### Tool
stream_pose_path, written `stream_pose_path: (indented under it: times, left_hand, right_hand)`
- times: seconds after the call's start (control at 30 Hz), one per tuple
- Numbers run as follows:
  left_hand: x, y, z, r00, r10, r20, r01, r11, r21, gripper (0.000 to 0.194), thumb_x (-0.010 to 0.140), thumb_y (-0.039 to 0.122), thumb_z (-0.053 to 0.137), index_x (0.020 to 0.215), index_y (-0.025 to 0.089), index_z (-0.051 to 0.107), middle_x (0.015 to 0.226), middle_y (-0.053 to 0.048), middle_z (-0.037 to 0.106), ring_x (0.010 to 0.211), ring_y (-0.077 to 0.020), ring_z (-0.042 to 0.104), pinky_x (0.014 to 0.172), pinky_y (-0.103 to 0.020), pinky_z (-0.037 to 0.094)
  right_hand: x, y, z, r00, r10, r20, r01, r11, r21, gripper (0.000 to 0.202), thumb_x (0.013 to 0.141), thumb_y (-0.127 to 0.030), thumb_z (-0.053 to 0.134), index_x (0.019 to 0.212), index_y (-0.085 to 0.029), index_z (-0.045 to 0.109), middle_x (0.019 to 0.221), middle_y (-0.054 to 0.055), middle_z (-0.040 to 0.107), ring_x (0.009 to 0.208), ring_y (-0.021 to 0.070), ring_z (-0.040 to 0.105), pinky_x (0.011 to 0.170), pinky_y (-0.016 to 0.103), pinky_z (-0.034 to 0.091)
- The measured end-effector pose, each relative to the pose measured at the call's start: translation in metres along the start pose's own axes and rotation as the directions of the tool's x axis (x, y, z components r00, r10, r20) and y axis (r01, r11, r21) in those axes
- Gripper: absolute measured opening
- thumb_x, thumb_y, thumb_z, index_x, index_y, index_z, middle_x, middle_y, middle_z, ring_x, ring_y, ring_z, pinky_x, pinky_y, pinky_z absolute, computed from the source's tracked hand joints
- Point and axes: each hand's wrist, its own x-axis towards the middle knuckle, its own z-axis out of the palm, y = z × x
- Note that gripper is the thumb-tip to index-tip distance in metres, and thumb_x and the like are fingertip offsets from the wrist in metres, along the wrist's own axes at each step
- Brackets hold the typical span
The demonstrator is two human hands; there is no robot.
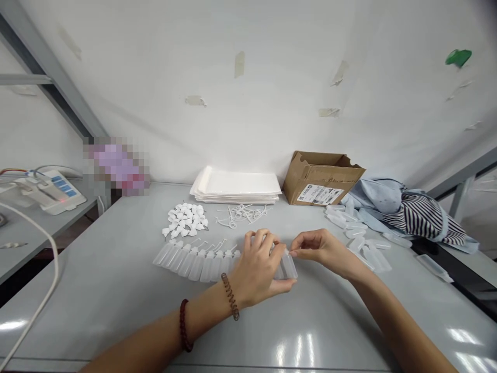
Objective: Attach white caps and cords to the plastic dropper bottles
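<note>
Bottles [198,266] in a row, near side of white caps [187,213].
Left hand [258,269] curled over the row's right end, right hand [325,252] pinching the top of the rightmost bottle [289,266].

Left of left-hand fingers [276,254], eight or more capped bottles [207,267]; right of right-hand fingers [305,241], ten-plus loose bottles [382,260]; beyond, one box [333,178], one packet stack [240,184], caps [187,215] and tubes [243,212] too jumbled to count.

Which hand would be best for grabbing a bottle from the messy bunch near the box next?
Probably the right hand: it is nearer the loose bottles. The left hand is farther away, over the row of bottles.
</note>
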Motion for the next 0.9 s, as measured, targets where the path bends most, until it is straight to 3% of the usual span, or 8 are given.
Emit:
stream_pose_path:
  times: [0.17,0.33,0.9]
  left_hand:
    - [0.001,0.001,0.001,0.992,0.044,0.122,-0.057,0.992,0.11,0.042,0.076,0.052,0.061,0.09,0.012,0.059,0.094,-0.01,0.06,0.1,-0.0285,0.047,0.089,-0.05,0.034]
    - [0.001,0.0,0.0,0.988,0.042,0.146,-0.064,0.987,0.146,0.045,0.076,0.055,0.059,0.09,0.012,0.06,0.096,-0.01,0.059,0.1,-0.0287,0.047,0.089,-0.051,0.034]
    - [0.002,-0.002,-0.004,0.981,-0.011,0.195,-0.01,0.994,0.106,0.044,0.075,0.053,0.058,0.093,0.013,0.062,0.104,-0.012,0.056,0.104,-0.0294,0.044,0.089,-0.05,0.035]
  right_hand:
    - [0.002,0.004,0.003,0.997,-0.07,0.04,0.077,0.974,-0.212,0.013,0.075,-0.028,0.062,0.07,-0.018,0.068,0.074,0.001,0.068,0.073,0.0163,0.058,0.076,0.031,0.044]
    - [0.001,0.004,0.006,0.991,-0.13,0.038,0.135,0.931,-0.338,0.011,0.079,-0.024,0.058,0.076,-0.021,0.068,0.08,0.0,0.07,0.078,0.0164,0.06,0.081,0.031,0.044]
    - [0.002,0.009,0.01,0.983,-0.178,0.037,0.173,0.856,-0.486,0.01,0.08,-0.012,0.056,0.081,-0.019,0.064,0.084,0.002,0.067,0.083,0.0173,0.06,0.079,0.031,0.046]
